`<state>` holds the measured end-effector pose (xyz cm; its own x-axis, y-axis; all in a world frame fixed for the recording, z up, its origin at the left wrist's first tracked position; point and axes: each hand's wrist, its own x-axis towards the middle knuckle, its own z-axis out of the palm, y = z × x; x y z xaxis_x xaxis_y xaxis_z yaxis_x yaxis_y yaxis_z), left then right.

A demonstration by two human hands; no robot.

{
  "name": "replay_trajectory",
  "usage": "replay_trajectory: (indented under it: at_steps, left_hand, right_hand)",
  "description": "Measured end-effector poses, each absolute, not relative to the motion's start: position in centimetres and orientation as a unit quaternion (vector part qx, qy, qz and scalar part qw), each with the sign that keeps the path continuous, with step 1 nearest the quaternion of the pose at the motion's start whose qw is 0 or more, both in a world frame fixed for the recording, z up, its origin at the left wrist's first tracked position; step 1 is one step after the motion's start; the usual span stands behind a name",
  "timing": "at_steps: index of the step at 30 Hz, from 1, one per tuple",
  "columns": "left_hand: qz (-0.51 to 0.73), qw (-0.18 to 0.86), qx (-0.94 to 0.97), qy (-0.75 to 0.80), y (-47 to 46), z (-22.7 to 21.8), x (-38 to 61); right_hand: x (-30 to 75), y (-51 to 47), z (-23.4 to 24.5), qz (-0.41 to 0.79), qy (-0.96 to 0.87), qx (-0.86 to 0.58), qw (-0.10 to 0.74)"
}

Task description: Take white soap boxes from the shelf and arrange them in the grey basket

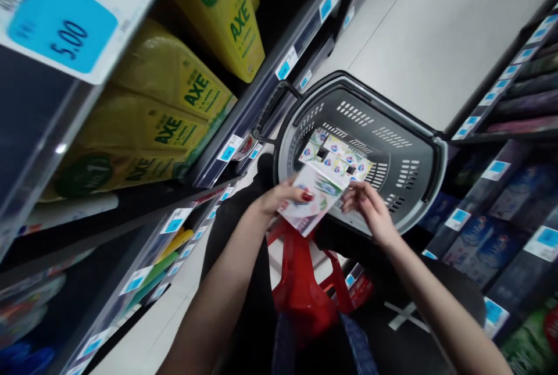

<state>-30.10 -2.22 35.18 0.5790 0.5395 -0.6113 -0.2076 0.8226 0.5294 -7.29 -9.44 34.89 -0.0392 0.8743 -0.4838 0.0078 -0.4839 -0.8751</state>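
Note:
My left hand [288, 196] is closed around a white box with pink and green print [320, 192], its thumb with a dark red nail pressed on the front. The box is tilted over the near rim of a grey shopping basket [370, 109]. At the box's right corner is my right hand [369, 207], fingers loosely bent and apart; whether a fingertip touches the box I cannot tell. Several small printed boxes [333, 147] lie together on the basket's floor, partly hidden behind the held box.
Yellow AXE bottles [192, 96] fill the shelf on the left. A red plastic stool or frame [300, 282] stands below my hands. Packages [494, 247] line the right shelf. The pale floor [405, 32] runs down the aisle. The basket's black handle [276, 107] sticks out leftward.

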Motion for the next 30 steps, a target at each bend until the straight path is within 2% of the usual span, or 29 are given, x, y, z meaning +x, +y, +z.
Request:
replay_trajectory:
  at_steps: [3, 5, 7, 11, 19, 25, 30]
  left_hand:
    - [0.148, 0.882, 0.238, 0.378, -4.6, 35.4, -26.4]
    - [0.15, 0.85, 0.283, 0.419, -6.2, 34.7, -24.8]
    - [0.16, 0.801, 0.336, 0.469, -7.4, 33.5, -24.0]
    - [0.155, 0.727, 0.397, 0.539, -8.1, 31.0, -23.0]
    - [0.19, 0.643, 0.414, 0.616, -7.1, 28.7, -21.9]
    - [0.247, 0.652, 0.36, 0.62, -5.1, 28.7, -23.6]
    - [0.279, 0.646, 0.335, 0.627, -4.1, 29.5, -24.8]
  right_hand:
    - [-9.1, -13.7, 37.5, 0.585, -0.319, -0.639, 0.385]
    - [-9.2, -14.7, 37.3, 0.529, -0.318, -0.702, 0.357]
    - [-8.8, -14.9, 36.2, 0.53, -0.305, -0.718, 0.333]
    - [-8.2, -14.7, 34.0, 0.603, -0.22, -0.669, 0.375]
    - [-7.3, -13.6, 33.3, 0.617, -0.109, -0.643, 0.44]
    - [-5.2, -12.7, 32.5, 0.613, -0.008, -0.585, 0.531]
    - [-3.6, -12.2, 34.3, 0.704, 0.029, -0.476, 0.527]
